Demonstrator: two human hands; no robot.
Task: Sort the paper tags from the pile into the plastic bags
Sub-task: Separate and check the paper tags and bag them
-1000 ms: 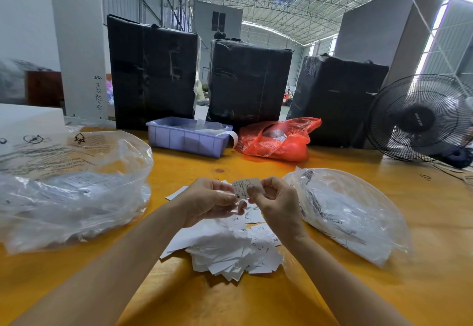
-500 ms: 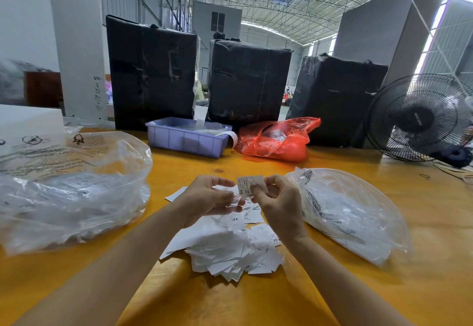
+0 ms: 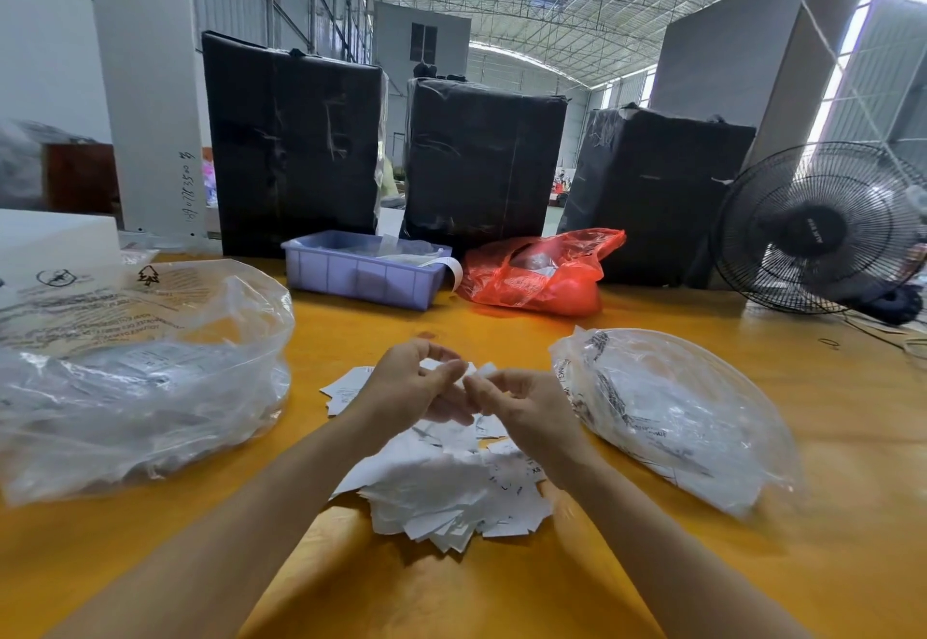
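Lowering toward the pile (image 3: 441, 483) since a moment ago; right hand (image 3: 521, 405) pinching one tag (image 3: 482, 370); left hand (image 3: 411, 387) curled, grip unclear through blur; probably choosing a bag next.

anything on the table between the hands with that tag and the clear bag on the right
Nothing visible. The hands pinch a paper tag above the pile; only bare yellow table separates them from the right clear bag.
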